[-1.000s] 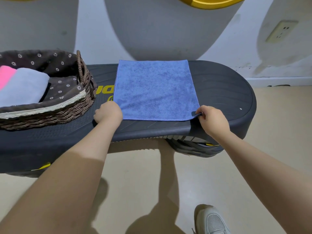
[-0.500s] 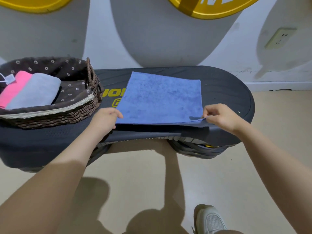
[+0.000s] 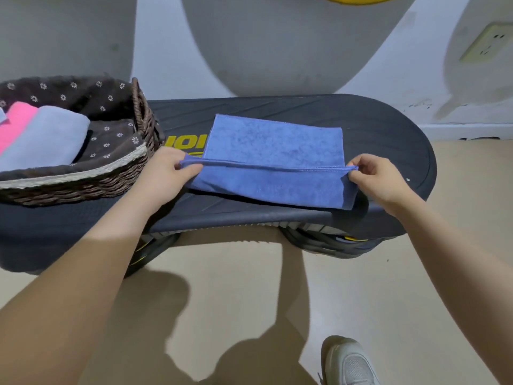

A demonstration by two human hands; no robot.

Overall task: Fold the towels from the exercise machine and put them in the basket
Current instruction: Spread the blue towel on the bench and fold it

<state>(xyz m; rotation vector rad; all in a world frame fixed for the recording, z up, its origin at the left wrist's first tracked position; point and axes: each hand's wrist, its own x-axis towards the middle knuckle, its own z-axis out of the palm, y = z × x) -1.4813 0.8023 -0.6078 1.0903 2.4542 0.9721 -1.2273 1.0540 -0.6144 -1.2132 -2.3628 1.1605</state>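
Observation:
A blue towel lies on the dark platform of the exercise machine. Its near edge is lifted and carried over the far half, so a fold has formed along the front. My left hand pinches the towel's lifted left corner. My right hand pinches the lifted right corner. A wicker basket with a dark flowered lining stands on the left end of the platform. Inside it lie a folded grey towel and a folded pink towel.
The wall stands right behind the machine, with a socket at upper right. Beige floor runs below the platform, and my white shoe shows at the bottom. The platform's right end is bare.
Both hands have raised the towel's near edge and carried it away from me over the far half, so the flat towel is now partly doubled. The camera view has shifted slightly.

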